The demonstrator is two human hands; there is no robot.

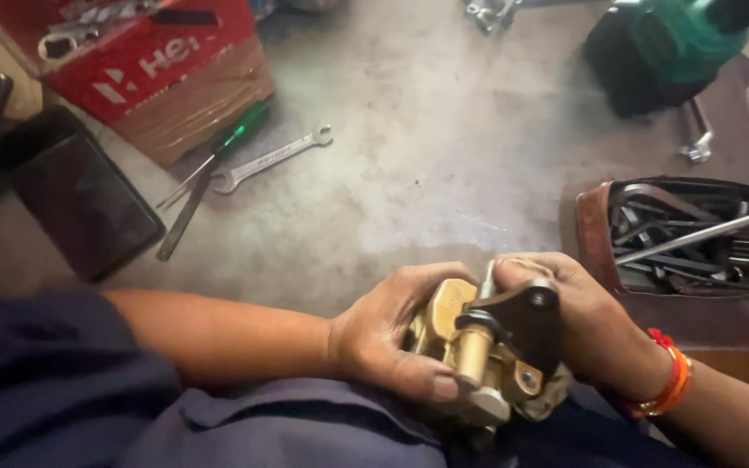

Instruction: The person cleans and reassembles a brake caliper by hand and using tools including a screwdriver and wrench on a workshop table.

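We are cradling a gold caliper (478, 351) low in view at five o'clock. Our left hand (392, 334) is wrapping its body; our right hand (587, 325) is pinching its dark bracket (526, 321). It looks heavy, rigid, possibly greasy; the body seems the best grip.

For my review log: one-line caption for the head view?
Both hands, left hand and right hand, grip a gold brake caliper above a concrete floor strewn with tools.

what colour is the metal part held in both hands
The metal part is gold, with a dark bracket on top, seen in the head view.
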